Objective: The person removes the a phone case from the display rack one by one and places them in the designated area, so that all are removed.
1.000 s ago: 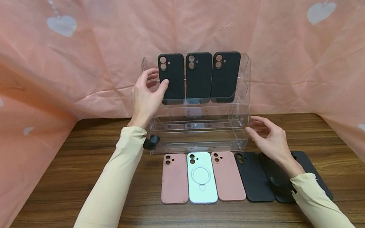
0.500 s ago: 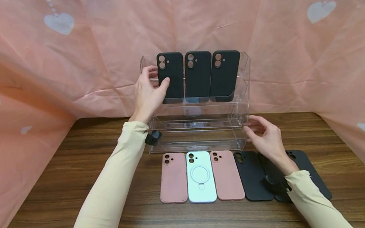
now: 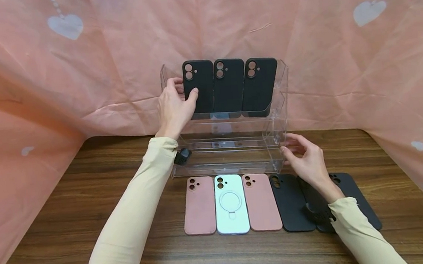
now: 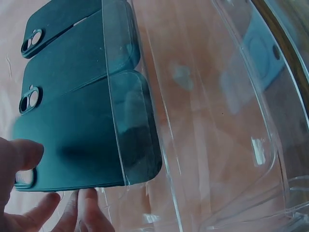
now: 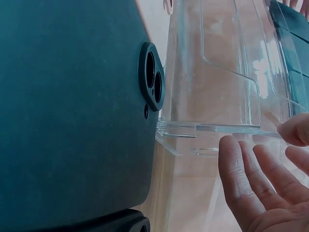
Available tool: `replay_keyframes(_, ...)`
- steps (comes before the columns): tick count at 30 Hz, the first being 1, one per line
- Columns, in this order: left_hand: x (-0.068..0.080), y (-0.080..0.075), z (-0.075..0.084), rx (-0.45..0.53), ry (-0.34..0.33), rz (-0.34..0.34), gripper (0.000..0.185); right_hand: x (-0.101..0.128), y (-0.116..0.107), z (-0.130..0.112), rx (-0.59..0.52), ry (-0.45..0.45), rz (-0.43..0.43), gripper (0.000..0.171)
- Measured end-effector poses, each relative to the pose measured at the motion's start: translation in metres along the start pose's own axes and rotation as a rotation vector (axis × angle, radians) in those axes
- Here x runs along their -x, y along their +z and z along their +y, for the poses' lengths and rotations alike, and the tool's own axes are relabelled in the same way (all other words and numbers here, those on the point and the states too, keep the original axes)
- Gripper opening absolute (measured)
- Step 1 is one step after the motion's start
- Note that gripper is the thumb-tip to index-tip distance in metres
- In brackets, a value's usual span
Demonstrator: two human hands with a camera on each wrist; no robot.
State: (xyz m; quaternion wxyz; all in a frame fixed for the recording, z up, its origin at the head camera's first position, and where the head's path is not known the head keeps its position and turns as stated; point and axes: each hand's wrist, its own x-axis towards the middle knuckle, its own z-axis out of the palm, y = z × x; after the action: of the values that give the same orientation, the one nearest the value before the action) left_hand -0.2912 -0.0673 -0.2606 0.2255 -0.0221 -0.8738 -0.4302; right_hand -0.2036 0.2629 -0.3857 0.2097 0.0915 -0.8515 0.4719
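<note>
A clear plastic tiered display stand (image 3: 223,166) stands on the table. Its top tier carries three black phone cases side by side, camera cut-outs up. My left hand (image 3: 175,105) holds the leftmost black phone case (image 3: 204,96), thumb on its front and fingers at its outer edge. In the left wrist view its thumb (image 4: 29,153) lies by the camera cut-out. The middle phone case (image 3: 228,87) and the right one (image 3: 260,86) lean beside it. My right hand (image 3: 307,160) is at the stand's lower right side, fingers extended, fingertips (image 5: 231,145) right at the side panel.
In front of the stand lie a pink phone case (image 3: 199,206), a white one with a ring (image 3: 231,209), another pink one (image 3: 262,204) and several black ones (image 3: 292,205), partly under my right forearm. Pink heart-printed cloth (image 3: 121,51) hangs behind and at both sides.
My left hand has moved slightly right, its thumb further onto the leftmost case, which now sits closer to the middle one. My right hand has come in against the stand's side.
</note>
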Motion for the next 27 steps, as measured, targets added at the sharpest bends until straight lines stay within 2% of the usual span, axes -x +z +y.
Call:
replay_keyframes(3,0.001,0.001,0.000,0.001,-0.006,0.007,0.047,0.001,0.000,-0.001,-0.001,0.007,-0.001,0.039)
replay_keyframes(8,0.005,0.000,-0.002,0.055,0.007,0.036,0.037,0.001,0.002,-0.002,-0.016,0.019,-0.011,0.040)
replay_keyframes(13,0.007,-0.005,-0.003,0.136,0.071,0.068,0.029,0.002,0.002,-0.004,-0.028,0.015,-0.014,0.042)
replay_keyframes(22,0.013,-0.009,-0.012,0.270,0.200,0.053,0.024,0.002,0.001,-0.003,-0.026,0.017,-0.005,0.040)
replay_keyframes(27,0.016,-0.011,-0.015,0.370,0.230,0.061,0.023,0.003,0.001,-0.003,-0.023,0.008,-0.010,0.040)
